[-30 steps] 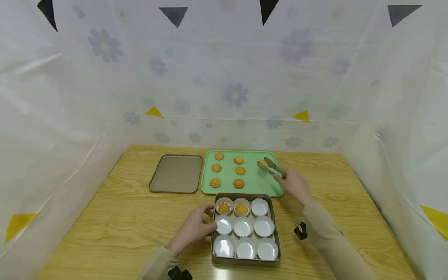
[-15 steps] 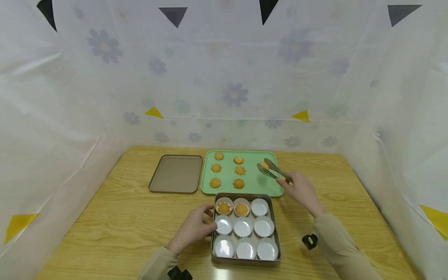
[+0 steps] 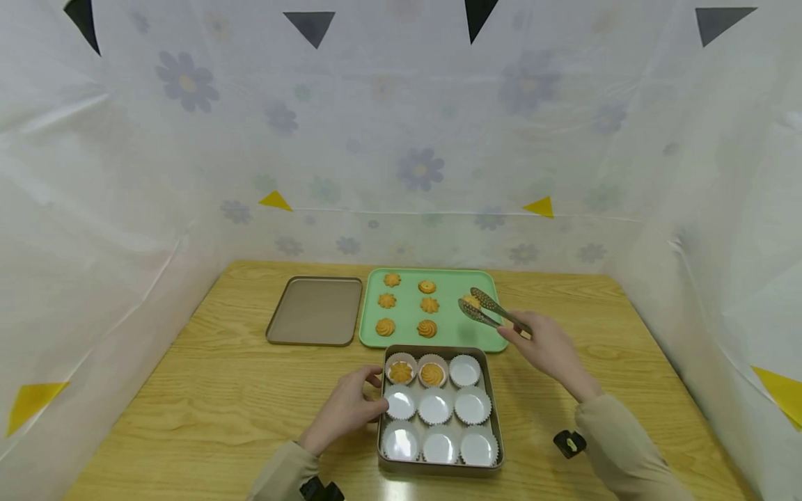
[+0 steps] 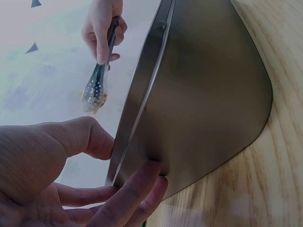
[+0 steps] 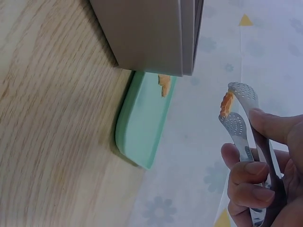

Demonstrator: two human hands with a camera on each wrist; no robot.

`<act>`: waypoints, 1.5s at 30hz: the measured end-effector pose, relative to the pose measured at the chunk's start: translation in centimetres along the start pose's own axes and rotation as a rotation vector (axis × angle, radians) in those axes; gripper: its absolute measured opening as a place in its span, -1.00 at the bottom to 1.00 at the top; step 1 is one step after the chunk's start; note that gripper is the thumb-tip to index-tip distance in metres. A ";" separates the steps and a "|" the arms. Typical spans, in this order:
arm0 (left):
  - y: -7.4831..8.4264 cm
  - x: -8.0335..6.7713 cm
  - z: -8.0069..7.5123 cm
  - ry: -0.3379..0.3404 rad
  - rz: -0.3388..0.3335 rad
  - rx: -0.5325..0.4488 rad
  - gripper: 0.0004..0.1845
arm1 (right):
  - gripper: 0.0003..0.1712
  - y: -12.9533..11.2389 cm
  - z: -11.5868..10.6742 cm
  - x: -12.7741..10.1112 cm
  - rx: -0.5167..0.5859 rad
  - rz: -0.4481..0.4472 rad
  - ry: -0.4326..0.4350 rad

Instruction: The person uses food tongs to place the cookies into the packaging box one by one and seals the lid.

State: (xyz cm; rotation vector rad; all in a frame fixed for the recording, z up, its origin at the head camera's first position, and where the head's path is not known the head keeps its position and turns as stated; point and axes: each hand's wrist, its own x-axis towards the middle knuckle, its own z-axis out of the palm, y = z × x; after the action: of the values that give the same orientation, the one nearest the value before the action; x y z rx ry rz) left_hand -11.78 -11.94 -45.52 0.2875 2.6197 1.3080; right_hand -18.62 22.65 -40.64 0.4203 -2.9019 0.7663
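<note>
My right hand (image 3: 532,341) grips metal tongs (image 3: 491,312), which pinch an orange cookie (image 3: 471,300) just above the right part of the green tray (image 3: 454,335). The right wrist view shows the cookie (image 5: 226,103) between the perforated tong ends (image 5: 239,118). My left hand (image 3: 351,407) holds the left wall of a square metal tin (image 3: 438,468); in the left wrist view the fingers (image 4: 137,189) curl under the tin's wall (image 4: 203,94). The tin holds white paper cups (image 3: 435,407); two in the far row carry cookies (image 3: 416,374).
Several piped cookies (image 3: 407,303) lie on the green tray's left half. A flat brown metal lid (image 3: 316,309) rests left of the tray. White flowered sheeting (image 3: 401,139) walls in the wooden table (image 3: 219,390) on three sides.
My right hand has drawn back toward me and to the right, bringing the tongs and the pinched cookie slightly nearer the tin. The left hand has stayed on the tin.
</note>
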 end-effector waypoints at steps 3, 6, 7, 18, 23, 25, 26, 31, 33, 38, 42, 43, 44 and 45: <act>0.0 0.0 0.0 -0.002 0.002 -0.001 -0.30 | -0.48 0.0 -0.2 -0.3 -0.001 -0.040 -0.005; 0.0 0.0 -0.1 -0.003 0.002 -0.003 -0.30 | -0.50 0.1 -0.5 -0.5 -0.009 -0.073 -0.010; 0.0 0.0 -0.1 -0.002 0.001 -0.004 -0.30 | -0.52 0.2 -0.6 -0.7 -0.012 -0.085 -0.011; 0.2 0.0 -0.1 0.005 0.001 -0.013 -0.31 | -0.93 0.3 -1.6 -2.1 -0.056 -0.227 -0.060; 0.1 0.0 0.0 0.008 -0.004 -0.005 -0.31 | -0.71 0.3 -1.8 -2.8 -0.080 -0.225 -0.106; 0.1 -0.1 0.0 0.011 -0.005 -0.007 -0.31 | -0.67 0.3 -1.8 -3.1 -0.081 -0.232 -0.115; 0.1 -0.1 0.0 0.011 -0.003 -0.008 -0.31 | -0.67 0.2 -1.8 -3.1 -0.088 -0.234 -0.118; 0.3 -0.1 -0.1 0.011 0.001 -0.017 -0.31 | -0.66 0.1 -2.0 -3.5 -0.135 -0.249 -0.153; 0.4 -0.1 -0.2 0.009 -0.001 -0.020 -0.30 | -0.63 -0.1 -2.0 -3.6 -0.156 -0.244 -0.179; 0.3 -0.1 -0.1 0.005 -0.005 -0.018 -0.31 | -0.60 -0.1 -1.7 -3.7 -0.200 -0.283 -0.208; 0.3 -0.1 -0.1 0.004 -0.004 -0.013 -0.31 | -0.68 -0.3 -1.5 -3.6 -0.248 -0.313 -0.211; 0.3 -0.1 -0.1 0.003 -0.003 -0.014 -0.31 | -0.69 -0.5 -1.6 -3.6 -0.256 -0.313 -0.218; 0.3 -0.1 -0.1 0.002 -0.004 -0.016 -0.31 | -0.70 -0.6 -1.6 -3.5 -0.266 -0.314 -0.221; 0.3 -0.1 -0.1 0.003 -0.001 -0.015 -0.31 | -0.71 -0.7 -1.6 -3.5 -0.272 -0.313 -0.225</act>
State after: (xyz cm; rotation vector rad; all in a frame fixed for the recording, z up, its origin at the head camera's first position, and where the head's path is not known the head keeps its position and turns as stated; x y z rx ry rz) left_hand -11.69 -11.84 -45.20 0.2819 2.6106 1.3286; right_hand -15.01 23.73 -39.53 0.9499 -2.9693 0.2908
